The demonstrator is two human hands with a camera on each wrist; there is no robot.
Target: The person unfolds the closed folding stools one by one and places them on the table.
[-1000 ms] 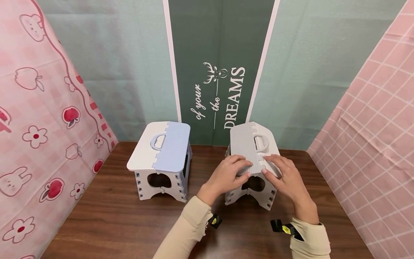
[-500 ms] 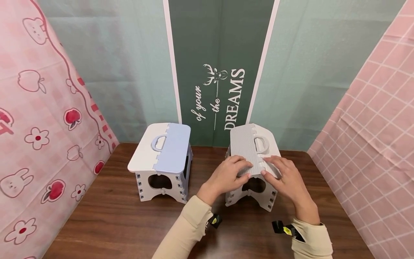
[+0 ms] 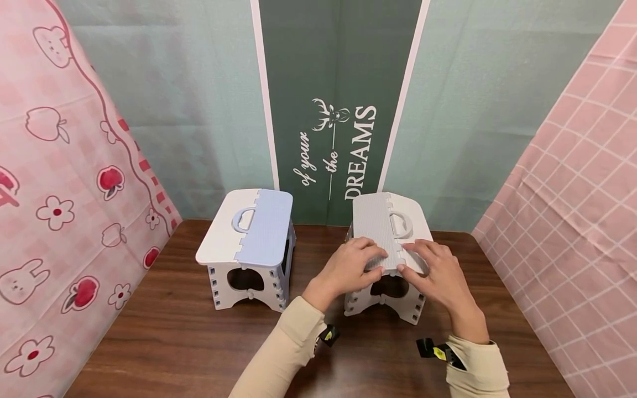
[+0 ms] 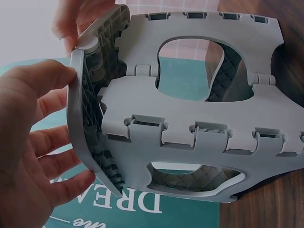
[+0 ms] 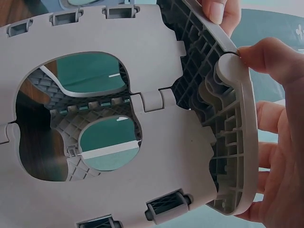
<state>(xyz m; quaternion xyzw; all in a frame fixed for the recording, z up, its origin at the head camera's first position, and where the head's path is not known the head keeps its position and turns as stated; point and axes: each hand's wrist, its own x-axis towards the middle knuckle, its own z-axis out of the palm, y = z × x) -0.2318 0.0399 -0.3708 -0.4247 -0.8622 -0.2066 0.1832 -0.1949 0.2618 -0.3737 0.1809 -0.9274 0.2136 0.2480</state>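
Observation:
In the head view a grey-and-white folding stool point(image 3: 370, 218) stands upright on the right of the table. Its top has a slight ridge along the middle seam, where a small carry handle point(image 3: 402, 224) sits. My left hand point(image 3: 350, 266) rests on the near end of the grey half, thumb at the front edge. On the white half lies my right hand point(image 3: 440, 273), its thumb by the seam. Both wrist views show spread fingers against the top and a thumb on the rim of the stool point(image 4: 190, 114). The ribbed underside point(image 5: 232, 142) shows in the right wrist view.
A second folding stool point(image 3: 264, 226), blue and white, stands upright to the left with its top flat. Both stools are on the brown wooden table point(image 3: 164, 342). Green cloth point(image 3: 338, 55) hangs behind, with pink patterned cloths point(image 3: 74, 193) along the sides.
My right hand has shifted slightly left, its thumb moving toward the seam. The top of the grey-and-white stool looks a little flatter. My left hand has stayed nearly in place.

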